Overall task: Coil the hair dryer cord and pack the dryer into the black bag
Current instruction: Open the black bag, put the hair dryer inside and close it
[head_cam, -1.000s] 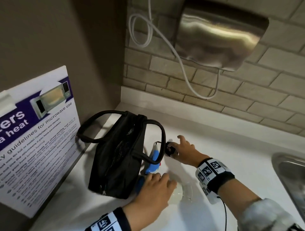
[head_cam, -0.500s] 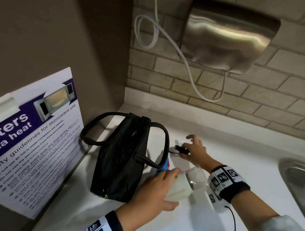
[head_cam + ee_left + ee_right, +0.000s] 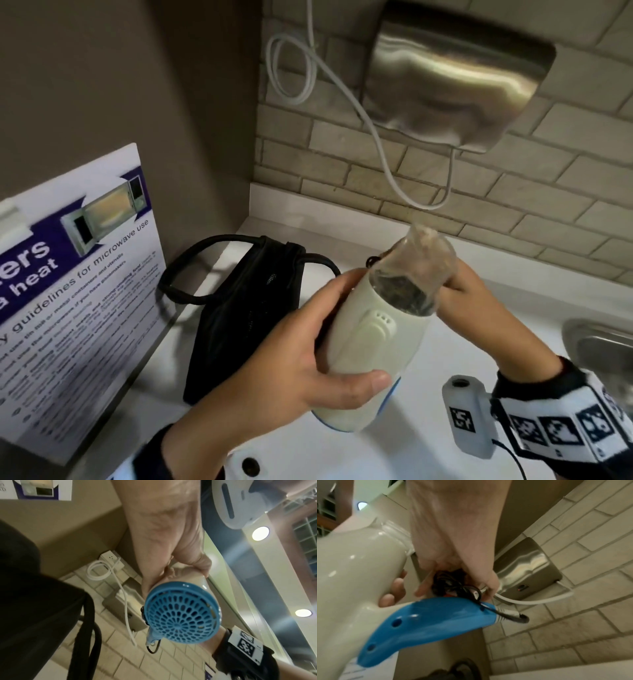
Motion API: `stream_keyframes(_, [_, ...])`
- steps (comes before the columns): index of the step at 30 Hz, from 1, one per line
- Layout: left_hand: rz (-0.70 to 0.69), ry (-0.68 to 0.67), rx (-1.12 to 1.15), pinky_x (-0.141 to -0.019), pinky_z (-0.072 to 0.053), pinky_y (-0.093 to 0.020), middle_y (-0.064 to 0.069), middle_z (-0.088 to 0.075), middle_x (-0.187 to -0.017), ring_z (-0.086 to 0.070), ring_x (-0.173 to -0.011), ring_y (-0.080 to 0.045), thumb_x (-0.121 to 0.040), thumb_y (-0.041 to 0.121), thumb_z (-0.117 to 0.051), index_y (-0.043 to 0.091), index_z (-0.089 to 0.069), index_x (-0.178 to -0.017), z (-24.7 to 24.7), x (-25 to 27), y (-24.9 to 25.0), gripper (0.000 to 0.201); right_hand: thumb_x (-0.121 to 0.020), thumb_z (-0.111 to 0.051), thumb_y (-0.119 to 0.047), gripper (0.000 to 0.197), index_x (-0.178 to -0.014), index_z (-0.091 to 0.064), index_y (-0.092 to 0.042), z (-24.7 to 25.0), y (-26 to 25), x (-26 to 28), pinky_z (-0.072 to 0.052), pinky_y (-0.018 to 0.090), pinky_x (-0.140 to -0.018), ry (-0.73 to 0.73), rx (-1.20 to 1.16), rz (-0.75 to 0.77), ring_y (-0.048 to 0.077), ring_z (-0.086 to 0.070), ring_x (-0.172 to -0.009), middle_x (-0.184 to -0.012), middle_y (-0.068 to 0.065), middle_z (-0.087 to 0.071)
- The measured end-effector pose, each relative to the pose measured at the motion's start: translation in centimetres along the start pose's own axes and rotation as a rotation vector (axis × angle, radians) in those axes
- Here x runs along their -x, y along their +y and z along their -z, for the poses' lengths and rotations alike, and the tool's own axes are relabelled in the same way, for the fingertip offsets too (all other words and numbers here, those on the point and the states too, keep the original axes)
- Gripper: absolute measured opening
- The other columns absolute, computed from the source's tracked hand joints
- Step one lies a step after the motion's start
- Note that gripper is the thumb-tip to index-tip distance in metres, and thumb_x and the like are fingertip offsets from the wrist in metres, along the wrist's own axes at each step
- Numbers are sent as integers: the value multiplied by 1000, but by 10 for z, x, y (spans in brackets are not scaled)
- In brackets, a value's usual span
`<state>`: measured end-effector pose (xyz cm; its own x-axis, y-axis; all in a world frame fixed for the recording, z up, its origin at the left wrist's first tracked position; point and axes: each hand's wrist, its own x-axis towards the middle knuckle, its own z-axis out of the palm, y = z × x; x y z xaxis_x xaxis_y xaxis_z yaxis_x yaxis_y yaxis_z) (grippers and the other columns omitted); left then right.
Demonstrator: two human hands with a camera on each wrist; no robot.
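My left hand (image 3: 301,356) grips the cream body of the hair dryer (image 3: 373,346), lifted above the white counter with its clear nozzle (image 3: 418,270) pointing up and away. The left wrist view shows the dryer's blue rear grille (image 3: 181,614). My right hand (image 3: 476,301), behind the nozzle, holds the bunched black cord (image 3: 453,585) against the blue folded handle (image 3: 426,623). The black bag (image 3: 246,318) stands on the counter left of the dryer with its handles up; its opening is not visible.
A microwave guidelines sign (image 3: 72,294) leans at the left. A steel hand dryer (image 3: 455,78) with a white cable (image 3: 342,89) hangs on the tiled wall behind. A steel sink (image 3: 603,346) lies at the right edge. A brown wall closes the corner.
My left hand has lifted the dryer off the counter and tipped its nozzle upward. My right hand rose with the cord from the counter to behind the nozzle.
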<state>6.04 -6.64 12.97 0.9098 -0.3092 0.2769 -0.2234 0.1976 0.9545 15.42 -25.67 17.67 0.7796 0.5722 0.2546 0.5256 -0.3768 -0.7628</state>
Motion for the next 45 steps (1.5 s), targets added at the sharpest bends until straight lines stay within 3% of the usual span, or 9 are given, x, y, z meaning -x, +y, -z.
stream_keyframes(3, [-38, -3, 77, -87, -50, -25, 7, -65, -119, -62, -111, -13, -69, 6, -72, 44, -51, -127, 11, 6, 10, 72, -98, -41, -12, 50, -84, -73, -47, 2, -22, -3, -44, 8, -86, -223, -97, 101, -10, -57, -94, -99, -28, -63])
stream_keyframes(8, [-78, 32, 84, -83, -53, -25, 5, -68, -115, -65, -106, -13, -71, 6, -67, 41, -55, -124, 32, 13, 19, 65, -63, -83, -41, 57, -116, -62, -41, -1, -30, -22, -46, 15, -88, -553, 259, 136, 12, -50, -117, -130, 4, -47])
stream_keyframes(12, [-96, 90, 93, -83, -53, -23, 8, -69, -115, -65, -108, -12, -70, 6, -68, 41, -55, -124, 42, 17, 21, 66, -74, -76, -41, 46, -117, -66, -30, -19, -37, -39, -45, 12, -88, -490, 457, 345, -2, -46, -118, -131, -1, -49])
stream_keyframes(17, [-131, 122, 109, -83, -52, -19, 10, -69, -115, -66, -106, -9, -73, -5, -59, 23, -40, -130, 50, 18, 22, 66, -75, -60, -58, 45, -115, -62, -37, -26, -35, -63, -52, 42, -84, -445, 712, 398, 28, -49, -118, -128, 12, -47])
stream_keyframes(23, [-134, 211, 33, -84, -51, -18, 11, -69, -114, -64, -108, -7, -70, 4, -66, 35, -49, -126, 59, 18, 20, 67, -66, -77, -48, 62, -123, -51, -46, -42, -42, -72, -31, 36, -94, -420, 812, 389, 7, -30, -123, -136, -12, -29])
stream_keyframes(29, [-200, 309, -1, -91, -47, -17, 14, -64, -124, -58, -117, -5, -76, -3, -68, 32, -44, -131, 69, 13, 19, 70, -70, -75, -50, 57, -122, -56, -38, -50, -45, -90, -36, 35, -88, -218, 983, 461, 17, -42, -111, -125, 0, -42])
stream_keyframes(36, [72, 541, -881, -117, -22, -39, 5, -27, -156, -25, -143, -17, -76, 48, -66, 38, -5, -148, 95, 11, -31, 95, -76, -71, -15, 11, -85, -64, -11, -84, -17, -117, -40, 48, -82, 230, 1040, 473, 28, -50, -91, -95, 11, -52])
stream_keyframes(39, [295, 491, -1014, -109, -32, -39, -7, -42, -147, -42, -133, -28, -81, 7, -68, 37, 11, -147, 100, 17, -48, 107, -81, -67, -23, 7, -86, -67, -18, -101, 1, -114, -33, 45, -85, 145, 1069, 564, 23, -47, -91, -96, 6, -50])
stream_keyframes(45, [229, 897, -735, -103, -37, -31, -3, -59, -131, -54, -120, -19, -92, -2, -47, 22, -36, -142, 123, 21, -53, 57, -80, -57, -16, 17, -75, -71, -24, -119, 17, -93, -38, 47, -87, -167, 1126, 788, 26, -55, -92, -106, 4, -57])
